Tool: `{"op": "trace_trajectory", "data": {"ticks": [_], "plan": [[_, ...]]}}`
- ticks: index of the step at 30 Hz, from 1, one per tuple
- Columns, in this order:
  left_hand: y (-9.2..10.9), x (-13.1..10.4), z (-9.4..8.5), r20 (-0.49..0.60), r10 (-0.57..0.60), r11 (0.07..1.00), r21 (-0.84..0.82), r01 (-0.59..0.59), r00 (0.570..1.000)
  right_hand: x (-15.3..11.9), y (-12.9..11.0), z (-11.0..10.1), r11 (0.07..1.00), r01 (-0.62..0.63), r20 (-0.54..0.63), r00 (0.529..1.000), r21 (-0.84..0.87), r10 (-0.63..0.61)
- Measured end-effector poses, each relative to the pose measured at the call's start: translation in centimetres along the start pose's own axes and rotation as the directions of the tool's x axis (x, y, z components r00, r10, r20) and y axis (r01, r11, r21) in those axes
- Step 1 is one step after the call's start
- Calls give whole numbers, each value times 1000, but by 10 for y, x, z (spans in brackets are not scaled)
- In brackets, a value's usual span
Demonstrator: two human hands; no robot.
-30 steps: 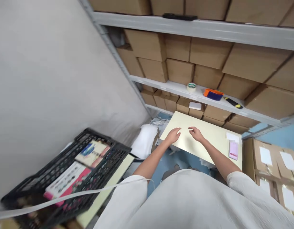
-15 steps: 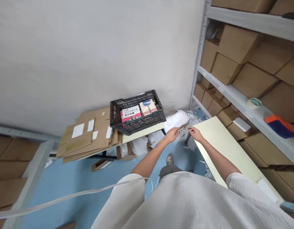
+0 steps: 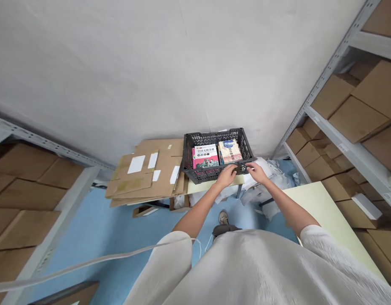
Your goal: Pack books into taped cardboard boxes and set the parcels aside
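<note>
A black plastic crate [image 3: 204, 174] stands on a pale table against the wall. Inside it lie a pink and white book [image 3: 206, 156] and a cream book with a blue patch [image 3: 230, 151], side by side. My left hand [image 3: 226, 176] is at the crate's near side, its fingers bent toward the rim. At the near right corner is my right hand [image 3: 256, 171], thumb and fingers apart beside the rim. Whether either hand touches the crate is hard to tell; the left fingertips are partly hidden.
Flattened cardboard [image 3: 160, 146] is stacked left of the crate. Shelves of brown boxes stand on both sides. A pale tabletop [image 3: 322, 212] is at the right. Plastic bags [image 3: 262, 195] lie below the crate's right end. A white cable [image 3: 119, 256] crosses the lower left.
The view has turned right, so the crate appears nearer the middle. Both hands have moved from beside the crate to its near right side. The thin item between them before is no longer visible.
</note>
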State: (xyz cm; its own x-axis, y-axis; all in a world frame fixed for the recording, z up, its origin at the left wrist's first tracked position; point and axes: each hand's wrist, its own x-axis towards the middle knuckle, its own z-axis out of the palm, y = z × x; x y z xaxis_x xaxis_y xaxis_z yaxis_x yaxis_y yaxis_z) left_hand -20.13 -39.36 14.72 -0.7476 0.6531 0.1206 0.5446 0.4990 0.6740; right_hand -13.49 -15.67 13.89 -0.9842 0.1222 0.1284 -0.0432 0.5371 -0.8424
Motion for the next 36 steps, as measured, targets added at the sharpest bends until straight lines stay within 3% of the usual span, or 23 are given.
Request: {"op": "trace_trajectory", "data": {"ticks": [4, 8, 14, 19, 28, 36], "plan": [[-47, 30, -41, -45, -27, 1000, -7, 27, 999, 59, -25, 33, 997, 43, 11, 999, -56, -42], [-84, 52, -58, -18, -109, 994, 2, 109, 994, 99, -30, 58, 979, -8, 68, 997, -206, 23], [-118, 72, -50, 98, -185, 983, 1, 186, 978, 134, -15, 80, 872, -82, 173, 967, -482, 187], [-135, 87, -37, 137, -232, 971, -26, 237, 963, 158, -1, 87, 769, -234, 111, 924, -595, 367], [-154, 93, -31, 180, -265, 950, -123, 288, 947, 171, 3, 92, 819, -328, 85, 907, -471, 412], [-169, 88, -46, 44, -375, 904, -203, 376, 926, 182, -5, 103, 843, -417, 77, 881, -341, 467]]}}
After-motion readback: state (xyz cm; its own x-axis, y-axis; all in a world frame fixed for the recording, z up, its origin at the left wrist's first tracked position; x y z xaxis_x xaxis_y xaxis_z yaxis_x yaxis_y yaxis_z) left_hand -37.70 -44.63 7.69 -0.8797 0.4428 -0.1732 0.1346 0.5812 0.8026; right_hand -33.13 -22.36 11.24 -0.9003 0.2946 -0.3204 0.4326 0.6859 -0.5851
